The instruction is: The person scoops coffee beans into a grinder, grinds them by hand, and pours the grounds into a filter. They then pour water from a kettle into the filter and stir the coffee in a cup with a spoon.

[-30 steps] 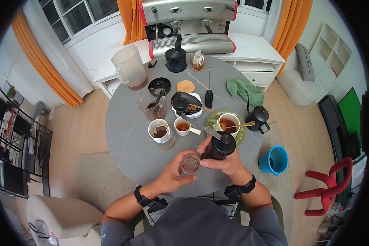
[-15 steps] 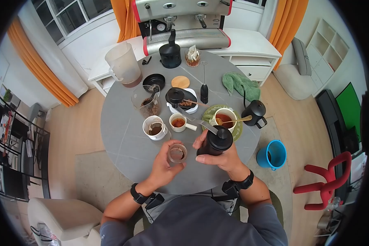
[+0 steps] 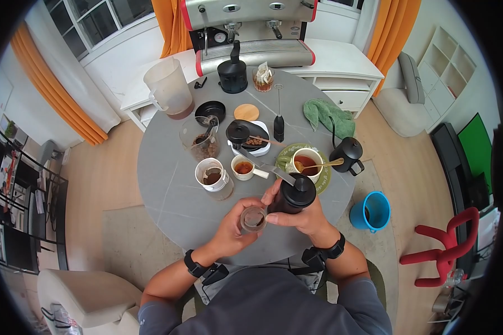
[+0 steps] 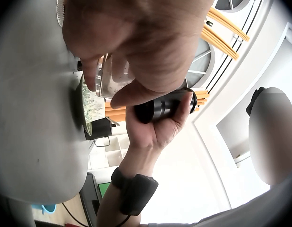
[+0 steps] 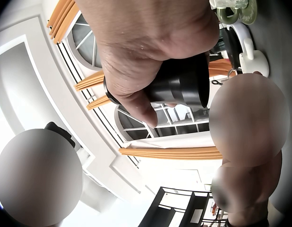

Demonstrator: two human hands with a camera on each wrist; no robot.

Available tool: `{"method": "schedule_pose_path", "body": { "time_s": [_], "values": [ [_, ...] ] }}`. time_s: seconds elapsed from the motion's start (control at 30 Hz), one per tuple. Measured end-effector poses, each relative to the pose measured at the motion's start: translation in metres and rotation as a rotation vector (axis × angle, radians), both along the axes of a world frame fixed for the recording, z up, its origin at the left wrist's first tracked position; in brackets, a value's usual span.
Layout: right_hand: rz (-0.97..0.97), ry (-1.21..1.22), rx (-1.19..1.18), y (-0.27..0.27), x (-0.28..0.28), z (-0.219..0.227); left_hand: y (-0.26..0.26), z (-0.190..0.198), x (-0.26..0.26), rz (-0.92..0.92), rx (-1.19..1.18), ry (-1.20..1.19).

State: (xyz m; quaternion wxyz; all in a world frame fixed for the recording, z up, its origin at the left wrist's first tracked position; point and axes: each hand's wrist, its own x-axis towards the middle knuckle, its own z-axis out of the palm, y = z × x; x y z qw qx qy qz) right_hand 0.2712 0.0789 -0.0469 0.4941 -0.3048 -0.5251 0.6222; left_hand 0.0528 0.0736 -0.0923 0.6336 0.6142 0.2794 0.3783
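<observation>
Glass jar (image 3: 253,219) cupped in curled left hand (image 3: 231,231) fingers: we judge it light, slick, breakable. Right hand (image 3: 303,219) wraps rigid black grinder (image 3: 294,195) mid-body.

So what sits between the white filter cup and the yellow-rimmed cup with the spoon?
In the head view, a small white cup of brown liquid sits between the filter cup and the spoon cup.

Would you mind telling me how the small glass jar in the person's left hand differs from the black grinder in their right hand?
The glass jar is clear, short and open-topped, with brown grounds showing inside; the black grinder is opaque, taller and capped by a lid with a metal crank. The left hand cups the jar from below, while the right hand wraps round the grinder's body. Both are held above the table edge, touching.
</observation>
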Motion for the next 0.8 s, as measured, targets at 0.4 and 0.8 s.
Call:
{"method": "schedule_pose_path", "body": {
  "time_s": [0.4,0.8],
  "values": [
    [-0.002,0.005,0.041,-0.001,-0.001,0.004,0.001,-0.011,-0.001,-0.047,0.051,-0.040],
    [-0.025,-0.007,0.046,0.000,-0.002,0.005,0.000,0.000,-0.001,0.124,0.357,0.141]
  ]
}}
